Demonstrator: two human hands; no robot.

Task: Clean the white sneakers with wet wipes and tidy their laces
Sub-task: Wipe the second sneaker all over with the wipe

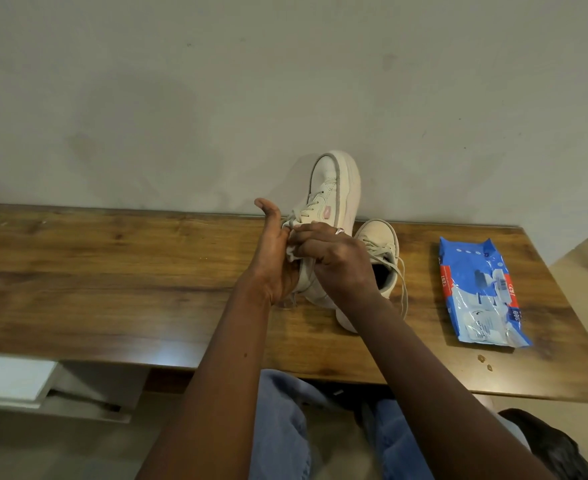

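Note:
One white sneaker point(334, 188) is tilted up with its toe pointing at the wall and its heel on the wooden table point(112, 271). My left hand point(273, 258) holds it from the left side, thumb raised. My right hand point(334, 261) pinches a crumpled white wet wipe point(292, 252) against the sneaker's lace area. The second white sneaker point(380, 247) lies flat on the table just right of my right hand, its laces loose and trailing toward the front.
A blue and red pack of wet wipes point(483, 292) lies on the table to the right. The wall stands right behind the table. A white ledge point(11, 379) sits lower left. My legs in blue jeans are under the front edge.

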